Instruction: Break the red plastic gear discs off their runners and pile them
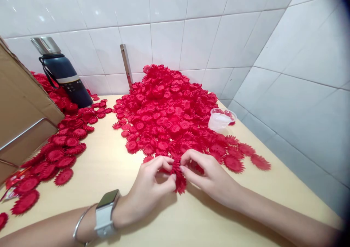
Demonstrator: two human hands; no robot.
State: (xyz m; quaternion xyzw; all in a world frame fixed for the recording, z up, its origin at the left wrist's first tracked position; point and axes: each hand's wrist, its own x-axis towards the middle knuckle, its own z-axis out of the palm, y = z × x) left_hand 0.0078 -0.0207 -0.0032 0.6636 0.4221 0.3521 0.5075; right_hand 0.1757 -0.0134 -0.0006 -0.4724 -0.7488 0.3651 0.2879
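Observation:
Between my two hands, over the front of the table, is a red fringed flower piece [179,177] turned on edge. My left hand [157,179] pinches its left side between thumb and fingers. From the right, my right hand [205,168] pinches the same piece, fingertips close to those of the left. Whether it is one layer or several stacked together I cannot tell. Just behind my hands rises a large heap of red fringed flower pieces [166,108], round and flat with jagged rims.
A clear plastic cup [218,120] stands at the heap's right side. More red pieces [56,154] spread along the left beside a cardboard box [26,101]. A dark blue thermos [65,73] leans there. A metal strip [126,66] rests against the tiled wall [169,39] behind the table [109,174].

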